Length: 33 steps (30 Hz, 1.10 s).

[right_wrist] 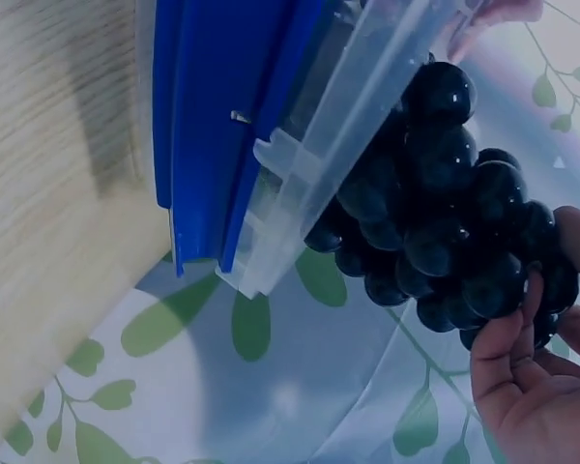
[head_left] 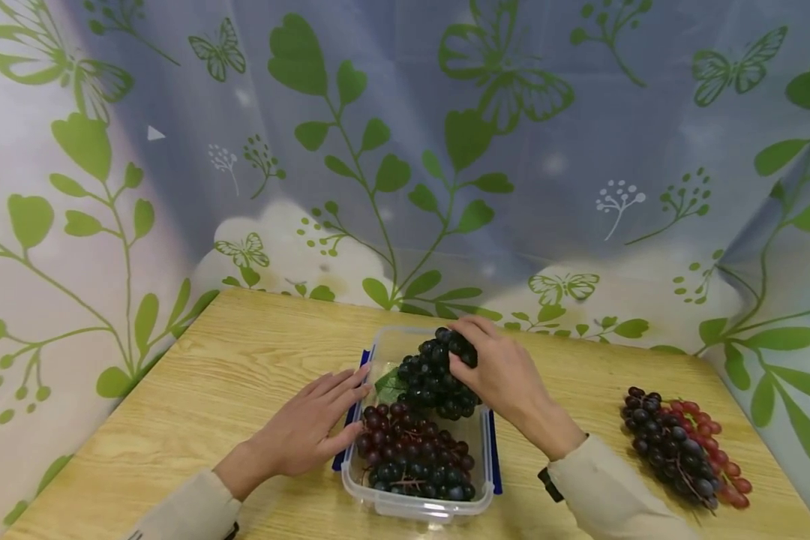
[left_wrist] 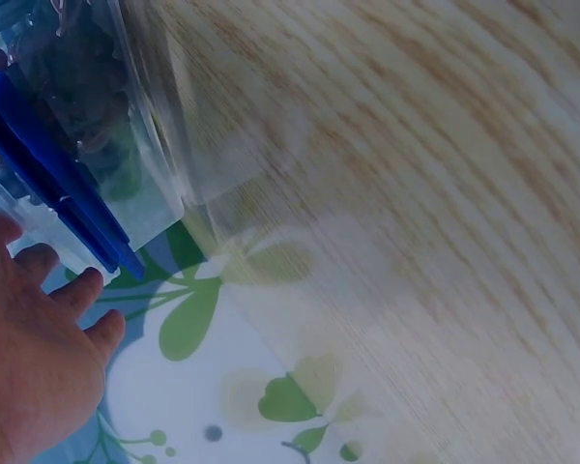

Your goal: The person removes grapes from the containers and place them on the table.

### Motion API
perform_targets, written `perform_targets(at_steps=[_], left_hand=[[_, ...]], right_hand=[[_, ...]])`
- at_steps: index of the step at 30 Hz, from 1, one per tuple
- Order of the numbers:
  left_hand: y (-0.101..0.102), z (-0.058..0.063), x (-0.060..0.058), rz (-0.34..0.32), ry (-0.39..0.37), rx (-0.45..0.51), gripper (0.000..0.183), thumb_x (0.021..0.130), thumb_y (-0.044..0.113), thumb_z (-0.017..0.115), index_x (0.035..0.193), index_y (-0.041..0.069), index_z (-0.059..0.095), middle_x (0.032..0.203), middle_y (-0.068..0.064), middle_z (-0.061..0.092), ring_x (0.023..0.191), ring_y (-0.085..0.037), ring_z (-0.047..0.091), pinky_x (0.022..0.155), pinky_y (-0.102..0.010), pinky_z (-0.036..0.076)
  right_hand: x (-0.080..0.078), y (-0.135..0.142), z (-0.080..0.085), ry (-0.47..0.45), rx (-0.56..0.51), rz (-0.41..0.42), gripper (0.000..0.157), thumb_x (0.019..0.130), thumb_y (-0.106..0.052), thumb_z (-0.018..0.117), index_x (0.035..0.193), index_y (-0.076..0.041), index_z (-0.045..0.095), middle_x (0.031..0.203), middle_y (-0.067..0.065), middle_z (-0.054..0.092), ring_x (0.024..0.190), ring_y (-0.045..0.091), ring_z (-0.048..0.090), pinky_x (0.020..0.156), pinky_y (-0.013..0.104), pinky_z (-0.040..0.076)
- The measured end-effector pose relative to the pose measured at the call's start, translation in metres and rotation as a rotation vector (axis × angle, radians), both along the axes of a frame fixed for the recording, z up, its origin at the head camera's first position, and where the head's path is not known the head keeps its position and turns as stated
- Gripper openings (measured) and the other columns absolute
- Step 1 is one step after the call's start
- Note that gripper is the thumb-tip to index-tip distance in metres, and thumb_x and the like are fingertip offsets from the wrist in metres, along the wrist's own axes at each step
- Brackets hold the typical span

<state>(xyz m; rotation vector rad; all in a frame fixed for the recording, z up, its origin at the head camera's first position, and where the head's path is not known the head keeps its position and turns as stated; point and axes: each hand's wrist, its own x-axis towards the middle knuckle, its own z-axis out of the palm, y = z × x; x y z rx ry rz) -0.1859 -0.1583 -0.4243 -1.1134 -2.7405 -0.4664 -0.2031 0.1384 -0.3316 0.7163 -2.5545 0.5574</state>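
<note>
My right hand (head_left: 502,371) grips the far end of a bunch of black grapes (head_left: 432,375), which hangs partly over the far half of a clear plastic box (head_left: 421,510). In the right wrist view the fingers (right_wrist: 507,362) curl round the lower grapes (right_wrist: 454,222). Dark red grapes (head_left: 405,435) and more black grapes (head_left: 421,480) lie in the near half of the box. A green leaf (head_left: 390,386) shows beside the held bunch. My left hand (head_left: 313,420), fingers fairly straight, rests at the box's left rim by a blue side clip (left_wrist: 53,164).
On the right of the wooden table (head_left: 256,345) lie another bunch of black grapes (head_left: 668,446) and a bunch of light red grapes (head_left: 715,450), side by side. A cloth with green leaves and butterflies (head_left: 391,172) hangs behind the table. Another blue clip (head_left: 495,457) hangs along the box's right side.
</note>
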Motion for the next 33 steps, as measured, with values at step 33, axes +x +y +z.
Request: perform_targets(at_steps=[33], left_hand=[[0.001,-0.002,0.0,-0.003,0.051,0.009,0.054,0.101,0.04,0.042,0.148,0.013,0.039,0.156,-0.003,0.024,0.14,-0.024,0.026,0.11,-0.049,0.024]], right_hand=[[0.014,0.101,0.06,0.137,-0.424,-0.301,0.04,0.087,-0.016,0.069,0.127,-0.011,0.063,0.084,0.009,0.056,0.037,0.008,0.034,0.035,0.022,0.026]])
